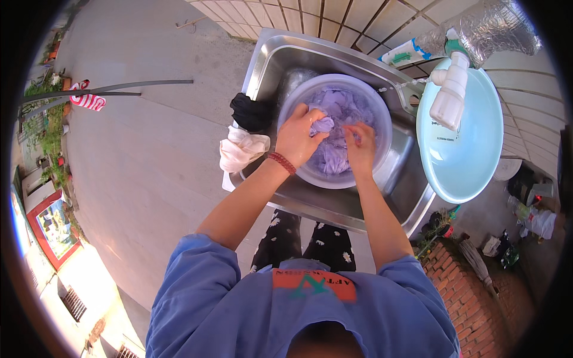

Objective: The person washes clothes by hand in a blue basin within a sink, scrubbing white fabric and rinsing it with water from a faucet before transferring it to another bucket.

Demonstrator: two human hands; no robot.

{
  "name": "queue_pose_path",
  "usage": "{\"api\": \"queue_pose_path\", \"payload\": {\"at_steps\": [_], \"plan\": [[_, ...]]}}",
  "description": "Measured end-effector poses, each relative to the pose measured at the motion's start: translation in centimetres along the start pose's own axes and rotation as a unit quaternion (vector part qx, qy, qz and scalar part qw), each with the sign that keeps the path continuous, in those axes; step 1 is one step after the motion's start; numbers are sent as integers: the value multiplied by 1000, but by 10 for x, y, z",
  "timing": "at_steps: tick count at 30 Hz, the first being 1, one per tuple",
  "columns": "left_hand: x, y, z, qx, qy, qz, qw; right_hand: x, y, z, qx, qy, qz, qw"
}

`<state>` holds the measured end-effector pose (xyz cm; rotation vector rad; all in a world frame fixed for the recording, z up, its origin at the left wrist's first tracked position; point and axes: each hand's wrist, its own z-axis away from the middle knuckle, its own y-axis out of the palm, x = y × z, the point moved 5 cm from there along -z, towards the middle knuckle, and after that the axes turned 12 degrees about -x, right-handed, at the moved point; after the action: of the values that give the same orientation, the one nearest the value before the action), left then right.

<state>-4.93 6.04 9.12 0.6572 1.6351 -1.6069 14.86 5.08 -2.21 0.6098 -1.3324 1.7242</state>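
A light purple basin (384, 154) sits in the stainless steel sink (286, 197), with water and soaked lilac cloth (335, 159) in it. My left hand (297, 138), a red beaded bracelet at its wrist, grips a bunched piece of the cloth near the basin's left side. Over the right part of the basin is my right hand (361, 150), its fingers bent close to the wet cloth. Whether those fingers pinch any fabric cannot be made out. Part of the cloth lies under the rippling water.
Black cloth (251, 112) and cream cloth (243, 150) hang over the sink's left rim. A pale blue basin (474, 165) leans at the right, beneath a white plastic faucet (450, 96) with water running. Foil wraps the pipe (497, 33). A brick structure (465, 286) stands lower right.
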Motion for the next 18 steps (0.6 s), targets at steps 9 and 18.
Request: {"api": "queue_pose_path", "payload": {"at_steps": [9,18], "plan": [[-120,-112,77,202,46,307,929,122,7,40,220,363,-565,708],[51,-27,58,49,-369,411,832,117,6,65,-29,25,-138,990]]}}
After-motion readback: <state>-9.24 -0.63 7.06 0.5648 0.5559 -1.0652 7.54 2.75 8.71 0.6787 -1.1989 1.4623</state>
